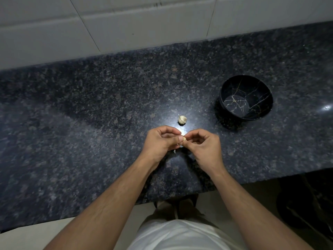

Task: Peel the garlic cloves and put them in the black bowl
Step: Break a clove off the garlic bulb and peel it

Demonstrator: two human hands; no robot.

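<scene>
Head view: garlic bulb [182, 120] lies between hands and black bowl [246, 97].

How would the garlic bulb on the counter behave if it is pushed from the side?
The garlic bulb is small and rounded, so it would probably roll or wobble rather than slide straight. It looks light. The polished countertop seems smooth, so little would likely stop it.

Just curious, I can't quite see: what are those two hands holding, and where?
A small pale garlic clove, pinched between the fingertips of the left hand and right hand, one at each side.
</scene>
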